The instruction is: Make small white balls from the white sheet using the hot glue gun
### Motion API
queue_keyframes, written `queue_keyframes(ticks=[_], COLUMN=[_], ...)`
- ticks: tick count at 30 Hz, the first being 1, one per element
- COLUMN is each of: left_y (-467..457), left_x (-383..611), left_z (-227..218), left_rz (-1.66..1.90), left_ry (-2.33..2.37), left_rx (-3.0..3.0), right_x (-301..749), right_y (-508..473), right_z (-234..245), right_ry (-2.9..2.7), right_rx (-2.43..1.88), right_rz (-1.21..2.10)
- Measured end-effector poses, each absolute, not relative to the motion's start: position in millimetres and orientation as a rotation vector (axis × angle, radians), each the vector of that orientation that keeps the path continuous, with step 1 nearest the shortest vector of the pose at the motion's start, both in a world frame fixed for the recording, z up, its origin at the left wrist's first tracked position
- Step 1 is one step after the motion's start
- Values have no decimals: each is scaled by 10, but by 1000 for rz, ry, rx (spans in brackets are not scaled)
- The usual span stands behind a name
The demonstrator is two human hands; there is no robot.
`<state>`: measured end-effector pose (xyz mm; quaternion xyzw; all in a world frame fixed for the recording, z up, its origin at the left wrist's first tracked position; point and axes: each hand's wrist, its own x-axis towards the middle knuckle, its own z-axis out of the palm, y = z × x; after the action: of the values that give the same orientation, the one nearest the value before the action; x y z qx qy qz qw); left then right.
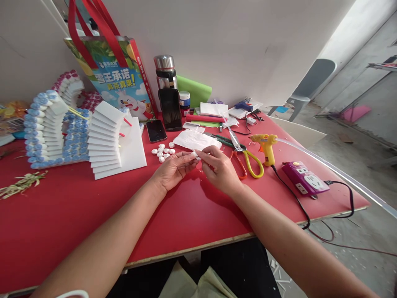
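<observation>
Both hands meet over the red table (186, 215), fingertips pinched on one small piece of white paper (195, 155). My left hand (175, 170) grips it between thumb and fingers, with the palm turned partly up. From the other side, my right hand (218, 169) pinches the same piece; its exact shape is mostly hidden by the fingers. Just left of the hands lies a cluster of several small white rolled balls (161, 152). Behind the fingers is a stack of thin white paper sheets (194, 139).
Right of my hands lie scissors (254, 165) with red and yellow handles, a yellow glue gun (267, 149) and a purple power strip (305, 178). Two phones (156, 131), a steel flask (164, 68) and a shopping bag (120, 78) stand behind. Folded white foam pieces (104, 142) sit left.
</observation>
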<state>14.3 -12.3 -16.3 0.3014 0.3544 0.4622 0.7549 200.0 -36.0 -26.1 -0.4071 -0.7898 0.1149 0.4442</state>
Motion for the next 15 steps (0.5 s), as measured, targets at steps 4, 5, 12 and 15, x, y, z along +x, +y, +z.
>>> queue_keyframes(ticks=[4,5,12,15], left_y=[-118,-116,-125,-141], left_x=[152,154,137,131], left_z=[-173,-175,-139,-120], left_rz=[1036,1040,1063,1032], left_ry=[806,812,806,783], left_rx=[661,666,675,679], right_x=[1995,1994,2019,2031], right_y=[-366,-365,-328,-297], right_z=[-265,-264,-174,-161], right_ry=[-2008,-2006,-1673,-1580], right_rx=[-1004,-999,-904,-952], right_rz=[230,234,595,793])
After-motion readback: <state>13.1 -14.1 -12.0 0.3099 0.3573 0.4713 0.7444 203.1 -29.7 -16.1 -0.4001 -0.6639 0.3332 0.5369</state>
